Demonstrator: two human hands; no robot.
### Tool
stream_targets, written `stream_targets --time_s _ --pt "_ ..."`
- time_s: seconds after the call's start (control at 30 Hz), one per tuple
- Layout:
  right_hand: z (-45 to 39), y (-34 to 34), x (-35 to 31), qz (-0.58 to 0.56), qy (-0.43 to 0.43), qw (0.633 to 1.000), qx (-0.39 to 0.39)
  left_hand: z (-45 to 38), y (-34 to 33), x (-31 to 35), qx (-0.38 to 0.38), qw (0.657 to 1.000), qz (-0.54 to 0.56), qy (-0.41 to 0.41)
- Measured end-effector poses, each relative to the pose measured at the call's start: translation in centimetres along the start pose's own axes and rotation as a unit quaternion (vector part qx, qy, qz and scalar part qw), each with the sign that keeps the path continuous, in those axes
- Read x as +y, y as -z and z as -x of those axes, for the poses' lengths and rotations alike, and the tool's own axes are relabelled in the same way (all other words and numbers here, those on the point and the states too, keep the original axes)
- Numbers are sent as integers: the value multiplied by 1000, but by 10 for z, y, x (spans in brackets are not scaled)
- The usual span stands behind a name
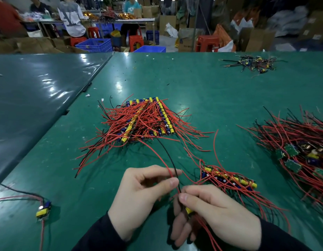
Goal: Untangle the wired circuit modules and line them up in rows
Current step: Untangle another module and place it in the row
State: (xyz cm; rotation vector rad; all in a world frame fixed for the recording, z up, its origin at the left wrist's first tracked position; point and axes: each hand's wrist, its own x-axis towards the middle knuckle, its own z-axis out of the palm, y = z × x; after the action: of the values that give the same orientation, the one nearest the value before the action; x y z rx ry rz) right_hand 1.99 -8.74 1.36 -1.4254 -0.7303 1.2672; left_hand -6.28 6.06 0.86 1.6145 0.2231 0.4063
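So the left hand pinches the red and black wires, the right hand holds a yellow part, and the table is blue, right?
Not quite. The head view shows a green table, not blue. The left hand does pinch the red and black wires, and the right hand holds the yellow part.

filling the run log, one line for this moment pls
left hand: pinches wires | right hand: holds module | stack: rows laid

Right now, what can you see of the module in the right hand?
The held module is mostly hidden: only a yellow cylindrical part shows between the fingers of the right hand, which curls round it above the green table. Its red and black wires run up through the left hand, pinched between thumb and forefinger.
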Motion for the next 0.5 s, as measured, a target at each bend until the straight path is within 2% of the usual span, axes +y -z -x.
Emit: stream_targets --time_s 0.07,0.2,0.3,0.4,0.5 --pt "1 -2 0 -4 -4 1000 2 -1 3 1 2 999 40 34" --pt "1 -5 1 13 -7 1000 21 0 5 4 -70 991 91 73" --pt "0 -5 -1 24 4 999 40 1 3 3 -91 984 117 96" --pt "-1 -5 -2 35 10 998 56 1 2 4 -98 984 113 100" --pt "-2 -4 -2 10 0 999 36 1 3 6 -100 984 108 98"
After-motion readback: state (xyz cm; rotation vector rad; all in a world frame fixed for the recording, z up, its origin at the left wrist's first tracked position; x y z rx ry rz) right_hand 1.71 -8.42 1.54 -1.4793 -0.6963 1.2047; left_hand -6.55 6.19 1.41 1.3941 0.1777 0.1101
